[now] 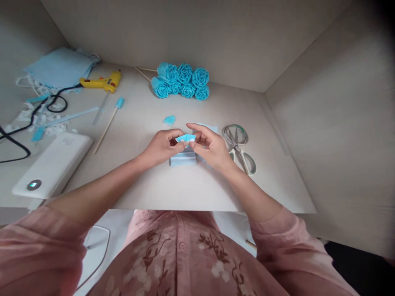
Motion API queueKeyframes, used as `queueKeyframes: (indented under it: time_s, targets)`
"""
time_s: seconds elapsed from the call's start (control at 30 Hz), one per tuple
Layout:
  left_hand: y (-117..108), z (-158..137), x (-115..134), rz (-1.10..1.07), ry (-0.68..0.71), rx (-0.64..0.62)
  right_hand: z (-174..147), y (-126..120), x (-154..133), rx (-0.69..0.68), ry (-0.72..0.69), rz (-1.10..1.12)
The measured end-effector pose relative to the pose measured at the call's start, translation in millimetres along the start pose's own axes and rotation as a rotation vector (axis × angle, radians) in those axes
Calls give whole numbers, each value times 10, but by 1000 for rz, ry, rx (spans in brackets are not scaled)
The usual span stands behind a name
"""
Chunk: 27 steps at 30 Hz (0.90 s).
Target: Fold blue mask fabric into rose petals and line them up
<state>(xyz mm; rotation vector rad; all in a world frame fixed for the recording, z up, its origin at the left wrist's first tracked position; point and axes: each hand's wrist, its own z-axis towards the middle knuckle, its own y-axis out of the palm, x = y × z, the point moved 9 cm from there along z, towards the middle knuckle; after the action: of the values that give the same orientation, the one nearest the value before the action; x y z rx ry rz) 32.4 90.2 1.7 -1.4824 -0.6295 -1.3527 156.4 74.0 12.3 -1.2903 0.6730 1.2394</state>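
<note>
A pale counter (145,185) met a plain wall (185,28). Left of the scissors (236,146), the left hand (162,144) and the right hand (213,144), both curled nearly closed, pinched a small blue piece (187,137) between them, the right index finger extended. Blue flowers (184,73) lay beyond the scissors, to their left.

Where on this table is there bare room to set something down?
Bare patches: between the scissors and right-hand wall; between the blue-tipped stick and left hand; and along the front edge, between the forearms. Crowded: the left side, with face masks, glue gun, clippings and power bank; and the middle, where that hand and the right hand pinch a blue piece.
</note>
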Motion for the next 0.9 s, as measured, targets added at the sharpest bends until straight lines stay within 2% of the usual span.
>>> queueKeyframes:
  time_s: [0.27,0.47,0.7,0.9]
  targets:
    - [-24,14,-65,-56,-41,-4,22,-16,50,-21,21,106]
    - [-100,41,-135,-194,-74,96,25,60,126,-63,61,247]
    - [-43,27,-108,-251,-70,53,32,64,173,-18,59,218]
    - [-120,25,-148,-303,-110,136,44,-10,177,32,47,172]
